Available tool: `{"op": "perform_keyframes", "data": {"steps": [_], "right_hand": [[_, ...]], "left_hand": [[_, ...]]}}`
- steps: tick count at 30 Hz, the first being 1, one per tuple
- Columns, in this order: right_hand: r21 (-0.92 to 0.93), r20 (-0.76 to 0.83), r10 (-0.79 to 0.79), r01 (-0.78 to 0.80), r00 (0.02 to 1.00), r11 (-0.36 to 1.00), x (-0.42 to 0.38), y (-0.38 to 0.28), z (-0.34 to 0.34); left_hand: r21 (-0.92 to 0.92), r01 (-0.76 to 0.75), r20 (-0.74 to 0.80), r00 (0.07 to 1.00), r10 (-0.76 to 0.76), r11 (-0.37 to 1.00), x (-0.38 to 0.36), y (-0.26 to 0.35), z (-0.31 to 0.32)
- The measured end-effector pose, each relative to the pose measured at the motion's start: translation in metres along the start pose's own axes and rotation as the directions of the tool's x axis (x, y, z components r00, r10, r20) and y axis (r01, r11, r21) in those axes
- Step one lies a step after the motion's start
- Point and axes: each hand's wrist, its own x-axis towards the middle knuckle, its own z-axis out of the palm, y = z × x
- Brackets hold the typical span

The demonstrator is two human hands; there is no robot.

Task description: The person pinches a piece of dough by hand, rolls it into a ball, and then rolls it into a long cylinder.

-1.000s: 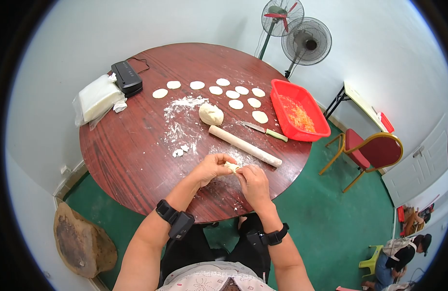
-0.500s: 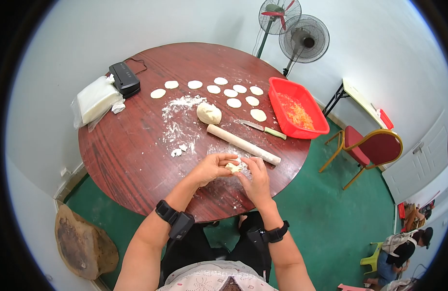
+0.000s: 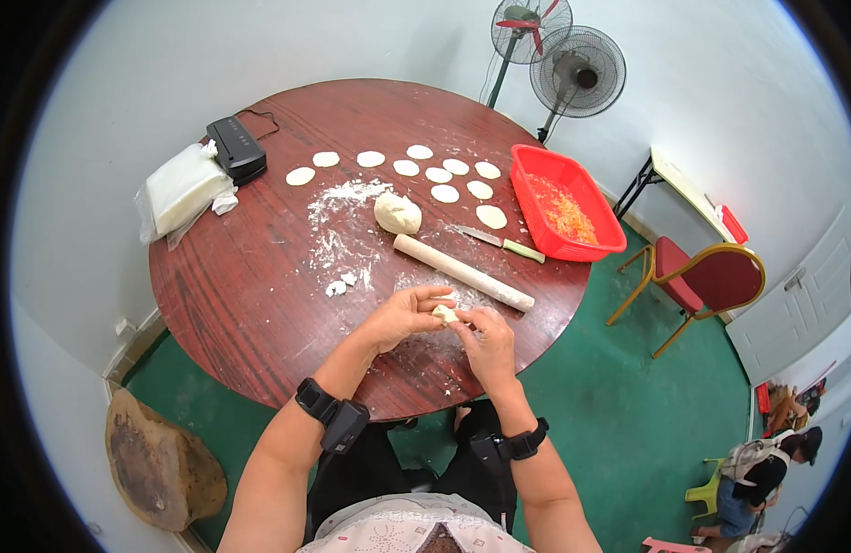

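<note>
Between the fingers of both hands is a small piece of dough point(image 3: 446, 314), held just above the near part of the table. My left hand point(image 3: 405, 318) grips it from the left, fingers curled. From the right, my right hand point(image 3: 487, 343) pinches the same piece with thumb and fingers. Just beyond the hands lies a floured rolling pin point(image 3: 464, 273), slanting down to the right. Behind it sits a large lump of dough point(image 3: 398, 214). A knife point(image 3: 501, 242) with a green handle lies to the right of that lump.
Several flat dough rounds point(image 3: 445, 194) lie across the table's far half. A red basket point(image 3: 573, 251) with shredded orange filling stands at the right edge. Loose flour point(image 3: 331, 241) covers the middle left. At the far left are a black appliance point(image 3: 237, 152) and a plastic-wrapped white pack point(image 3: 178, 189).
The dough piece looks more compact and rounded between my fingers. My right hand's fingers have drawn closer together around it. The other things on the table have stayed put.
</note>
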Motion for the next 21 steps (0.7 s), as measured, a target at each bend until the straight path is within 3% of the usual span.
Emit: {"op": "perform_keyframes", "data": {"steps": [7,13,16,19,21], "right_hand": [[-0.087,-0.042,-0.072,0.068,0.997,0.994,0.001,0.000,0.003],[0.064,-0.065,0.090,-0.086,0.994,0.994,0.002,-0.009,0.005],[0.047,-0.037,0.057,-0.055,0.998,0.997,0.006,-0.014,0.001],[-0.040,0.036,-0.121,0.123,0.992,0.992,0.012,-0.012,-0.004],[-0.022,0.056,-0.123,0.125,0.991,0.992,0.013,-0.013,-0.006]], "left_hand": [[-0.057,0.004,-0.118,0.993,-0.010,0.998,0.003,-0.005,-0.005],[-0.076,0.011,-0.188,0.982,-0.025,0.997,0.002,-0.002,-0.001],[-0.003,0.024,-0.191,0.981,-0.024,1.000,0.000,0.000,0.004],[0.095,0.014,-0.154,0.988,0.001,0.995,-0.001,0.001,0.006],[0.130,-0.006,-0.114,0.993,0.021,0.991,-0.001,0.000,0.006]]}}
